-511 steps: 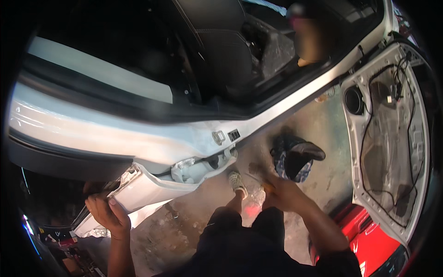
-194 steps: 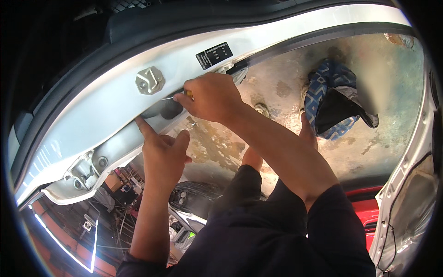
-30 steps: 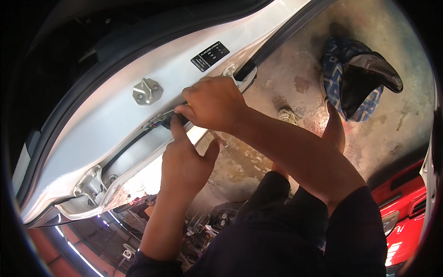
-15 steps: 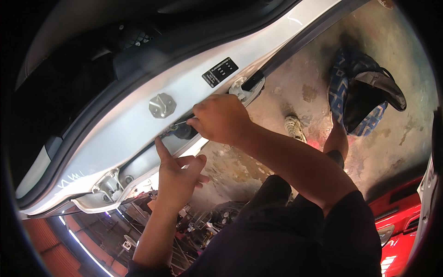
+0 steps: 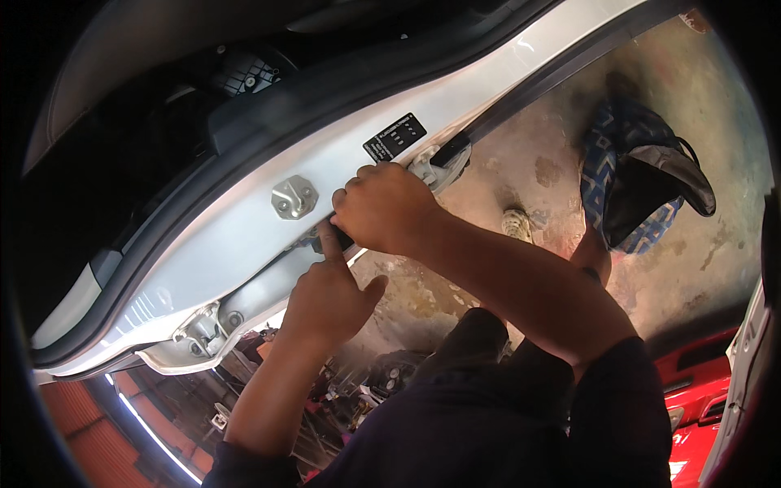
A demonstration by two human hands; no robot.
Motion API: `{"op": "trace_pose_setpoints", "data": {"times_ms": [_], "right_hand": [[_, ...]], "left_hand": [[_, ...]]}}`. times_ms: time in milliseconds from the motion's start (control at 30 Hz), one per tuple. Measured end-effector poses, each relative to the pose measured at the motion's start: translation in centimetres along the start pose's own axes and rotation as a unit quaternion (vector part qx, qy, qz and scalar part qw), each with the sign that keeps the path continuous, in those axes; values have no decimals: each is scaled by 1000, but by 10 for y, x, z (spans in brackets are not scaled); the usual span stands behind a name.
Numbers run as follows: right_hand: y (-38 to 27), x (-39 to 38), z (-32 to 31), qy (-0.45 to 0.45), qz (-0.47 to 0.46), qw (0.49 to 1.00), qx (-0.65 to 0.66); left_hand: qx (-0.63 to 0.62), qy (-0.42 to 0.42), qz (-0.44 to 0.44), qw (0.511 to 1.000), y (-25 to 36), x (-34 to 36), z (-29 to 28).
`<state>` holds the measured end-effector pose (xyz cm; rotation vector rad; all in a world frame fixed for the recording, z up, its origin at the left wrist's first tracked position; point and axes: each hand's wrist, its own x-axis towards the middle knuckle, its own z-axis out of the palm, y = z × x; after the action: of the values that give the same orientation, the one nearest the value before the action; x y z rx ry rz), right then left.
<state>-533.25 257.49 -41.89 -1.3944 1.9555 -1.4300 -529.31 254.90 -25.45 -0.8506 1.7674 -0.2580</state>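
Since the preceding frame, the index finger of the bare left hand (image 5: 329, 305) has shifted rightward to lie against the bare right hand (image 5: 386, 210), below and to the right of the grey, faceted metal striker plate (image 5: 294, 198), the landmark here. The left hand's grip is wide, index finger extended and thumb spread apart. The right hand's grip is narrow, with fingers curled; whether it encloses anything cannot be told. A small bundle of coloured wires (image 5: 307, 241), partly hidden, lies just below the plate, at the edge of the glossy white car body panel (image 5: 203, 264). Up and right of the plate is a black rectangular label (image 5: 395, 136); down and left, a pale metal hinge bracket (image 5: 203, 329).
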Motion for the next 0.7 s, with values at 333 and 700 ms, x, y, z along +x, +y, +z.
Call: {"op": "trace_pose_setpoints", "data": {"times_ms": [333,700], "right_hand": [[2,10,-14,-52,-17,997,-49],[-11,16,-34,-134,25,991,-12]], "left_hand": [[24,-11,6,1000,1,-3,-16],[67,-6,5,998,1,-2,-12]]}}
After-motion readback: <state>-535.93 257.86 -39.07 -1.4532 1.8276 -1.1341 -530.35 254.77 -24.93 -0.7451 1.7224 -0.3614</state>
